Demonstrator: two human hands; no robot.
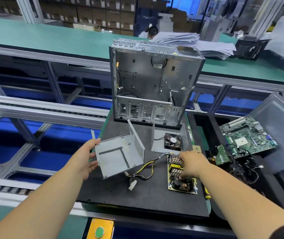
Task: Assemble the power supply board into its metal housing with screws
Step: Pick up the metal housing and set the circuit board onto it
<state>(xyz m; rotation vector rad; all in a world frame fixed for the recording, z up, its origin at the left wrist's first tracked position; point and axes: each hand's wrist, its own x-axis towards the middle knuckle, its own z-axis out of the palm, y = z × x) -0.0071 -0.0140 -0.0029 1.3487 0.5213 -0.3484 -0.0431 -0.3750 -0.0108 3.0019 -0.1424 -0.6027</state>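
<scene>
Left hand [86,161] gripping bare metal housing [118,156] — right hand [192,163] grasping power supply board [180,175]

bright even light | soft shadows | wide-angle edge bending | blurred background

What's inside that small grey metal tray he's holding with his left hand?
Nothing loose: the metal housing shows only a dark L-shaped strip on its floor. The power supply board lies apart on the mat, under the right hand. The left hand covers the tray's near-left edge.
</scene>
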